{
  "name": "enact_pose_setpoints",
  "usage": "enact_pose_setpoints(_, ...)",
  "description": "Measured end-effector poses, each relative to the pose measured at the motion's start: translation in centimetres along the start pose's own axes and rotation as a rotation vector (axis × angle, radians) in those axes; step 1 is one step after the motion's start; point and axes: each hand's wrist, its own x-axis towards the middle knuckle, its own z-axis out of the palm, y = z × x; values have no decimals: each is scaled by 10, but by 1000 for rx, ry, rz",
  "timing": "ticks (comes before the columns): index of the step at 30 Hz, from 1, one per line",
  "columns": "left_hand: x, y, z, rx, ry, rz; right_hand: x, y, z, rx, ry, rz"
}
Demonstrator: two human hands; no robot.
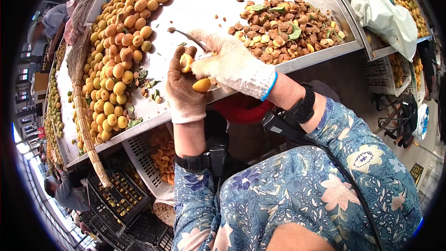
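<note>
Two gloved hands work at the near edge of a metal surface (204,0). The left hand (185,88) has its grip closed around a small orange fruit (186,61), cut side showing. The right hand (232,62) has its grip pressed around a thin metal tool (188,35), tip pointing away, and a fruit half (202,85) sits just beneath it. Whole fruit (118,51) is heaped to the left; brown pits (283,30) are piled to the right.

Bare strip of counter (209,4) runs up middle, free to pass. Fruit heap (116,56) blocks left, pit pile (283,28) blocks right.
</note>
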Motion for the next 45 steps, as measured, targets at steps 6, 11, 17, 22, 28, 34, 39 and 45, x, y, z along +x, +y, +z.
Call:
enact_pose_setpoints(6, 8, 15, 33, -106, 272, -135, 5, -29, -26, 412, 319, -33)
enact_pose_setpoints(11, 12, 18, 36, -24, 158, -108, 5, -36, -36, 657, 369, -164)
enact_pose_setpoints(17, 1, 18, 56, 76, 196, -233, 4, -47, -43, 706, 467, -258)
enact_pose_setpoints(22, -6, 17, 66, 123, 228, -204, 12, -42, -31, 643, 589, -382)
enact_pose_setpoints(28, -11, 18, 69, 209, 217, -180, 21, -33, -25, 423, 667, -620)
enact_pose_setpoints(34, -16, 12, 64, 212, 206, -81, 18, -40, -21, 583, 565, -463)
enact_pose_setpoints(39, -15, 17, 63, 40, 108, -198, 4, -44, -33, 718, 403, -333)
enact_pose_setpoints(45, -20, 7, 64, -43, 148, -228, 14, -38, -16, 535, 421, -553)
